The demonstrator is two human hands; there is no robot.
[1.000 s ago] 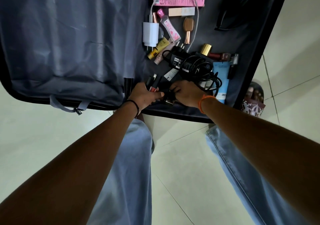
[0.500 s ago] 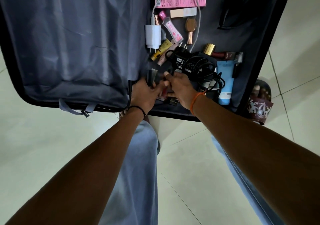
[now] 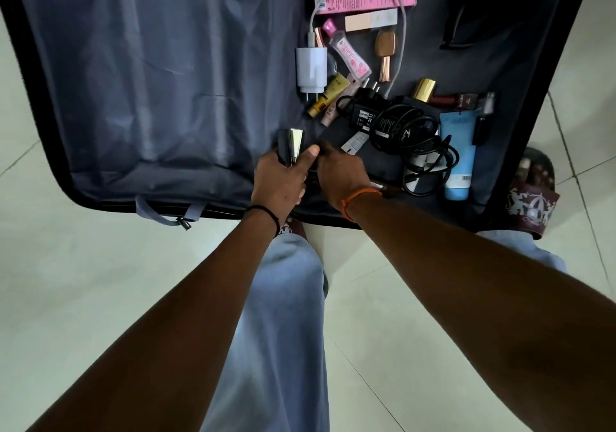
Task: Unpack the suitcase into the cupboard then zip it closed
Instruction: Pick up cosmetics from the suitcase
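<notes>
left hand [image 3: 279, 178]: fingers wrapped round small dark and silver tubes [image 3: 290, 145] | right hand [image 3: 340, 173]: fingers curled down beside the left thumb, we cannot tell what they hold | suitcase [image 3: 133, 81] open beneath both hands | risk: we judge the bunched tubes may slip out, and the black cable [image 3: 420, 138] just beyond the right fingertips could snag.

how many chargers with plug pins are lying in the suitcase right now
2: a white charger beside the grey lining, and a black charger right of it by the coiled cable. Others may be hidden.
</notes>
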